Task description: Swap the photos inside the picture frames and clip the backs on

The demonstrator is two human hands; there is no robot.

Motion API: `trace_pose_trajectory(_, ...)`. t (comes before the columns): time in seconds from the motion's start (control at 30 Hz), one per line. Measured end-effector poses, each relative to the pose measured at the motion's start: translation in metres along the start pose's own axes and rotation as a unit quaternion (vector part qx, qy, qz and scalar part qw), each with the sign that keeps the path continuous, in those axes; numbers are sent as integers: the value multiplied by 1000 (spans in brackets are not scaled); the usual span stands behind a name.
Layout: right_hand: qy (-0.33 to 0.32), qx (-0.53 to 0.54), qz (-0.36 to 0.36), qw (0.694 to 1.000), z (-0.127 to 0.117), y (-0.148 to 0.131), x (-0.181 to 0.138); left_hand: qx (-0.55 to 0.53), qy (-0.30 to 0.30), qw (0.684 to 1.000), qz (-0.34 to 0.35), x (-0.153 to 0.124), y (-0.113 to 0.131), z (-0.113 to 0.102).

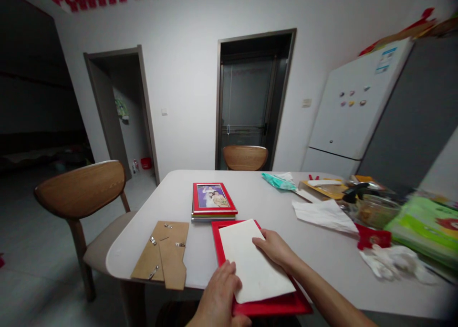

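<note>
Pressing down with both hands, I hold a white sheet of paper (255, 260) flat inside a red picture frame (266, 307). The frame lies at the near edge of the white table (250, 200), right in front of me, and the paper sits a bit tilted in it.

My left hand (219, 293) rests on the near left edge of the paper. Its fingers are close together and lie flat, with the tips on the sheet. My right hand (274, 248) lies on the right side of the paper. Its fingers are close together too, and they point left across the sheet. Neither hand pinches anything; they just lie on top.

Just beside the frame on the left lies a brown backing board (162, 255) with small metal clips and a stand flap. Behind the frame is a small stack of red frames (213, 200), and the top one shows a photo. To the right lie a white tissue (324, 215), a glass bowl (372, 212) and a green pack (425, 226). Two wooden chairs (82, 188) stand by the table.
</note>
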State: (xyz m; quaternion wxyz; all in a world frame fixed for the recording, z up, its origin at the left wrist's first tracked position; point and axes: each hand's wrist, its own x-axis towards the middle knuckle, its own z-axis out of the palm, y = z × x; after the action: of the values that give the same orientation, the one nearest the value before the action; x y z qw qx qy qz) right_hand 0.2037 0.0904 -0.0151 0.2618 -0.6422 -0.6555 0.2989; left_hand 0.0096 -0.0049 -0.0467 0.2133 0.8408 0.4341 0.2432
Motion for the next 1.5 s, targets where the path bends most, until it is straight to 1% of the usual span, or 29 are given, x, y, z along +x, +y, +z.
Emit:
trace_pose_trajectory(0.17,63,-155,10,986,4,-5,0,9,-27,1000,-12,-1,6,-12)
trace_pose_trajectory(0.3,82,-222,11,971,11,-8,-5,39,-34,999,-18,-4,9,-17)
trace_pose_trajectory(0.43,106,-292,-11,950,17,-8,-7,65,-70,994,49,-5,6,-11)
trace_pose_trajectory(0.5,124,-317,-23,940,18,-8,-8,70,-84,992,62,-4,3,-7)
trace_pose_trajectory(0.6,127,-303,-46,943,17,-5,-10,91,-81,992,33,-2,-1,-4)
trace_pose_trajectory(0.73,77,-248,-115,959,15,1,-22,119,-79,990,-3,-1,0,-6)
trace_pose_trajectory(0.8,77,-239,-147,957,17,4,-28,119,-81,989,-8,0,2,-6)
trace_pose_trajectory(0.9,89,-245,-170,950,22,3,-35,110,-77,991,-14,0,7,-7)
trace_pose_trajectory(0.97,78,-236,-178,952,27,-2,-37,98,-84,991,-21,-4,10,-14)
trace_pose_trajectory(1.07,61,-190,-203,959,37,-17,-38,97,-95,989,-57,-21,7,-38)
trace_pose_trajectory(1.13,53,-155,-228,960,45,-31,-41,127,-65,983,-113,-34,-3,-60)
trace_pose_trajectory(1.2,37,-127,-252,959,55,-46,-43,168,-9,969,-179,-44,-18,-78)
trace_pose_trajectory(1.23,29,-116,-262,958,61,-53,-45,185,3,961,-207,-47,-27,-84)
trace_pose_trajectory(1.3,17,-103,-275,956,71,-65,-46,216,-1,944,-249,-48,-44,-89)
trace_pose_trajectory(1.37,10,-96,-281,955,79,-72,-47,236,-12,937,-257,-46,-58,-85)
trace_pose_trajectory(1.4,5,-94,-283,955,81,-74,-47,241,-8,939,-245,-46,-62,-82)
trace_pose_trajectory(1.5,-10,-80,-285,955,81,-76,-47,227,41,958,-170,-52,-70,-79)
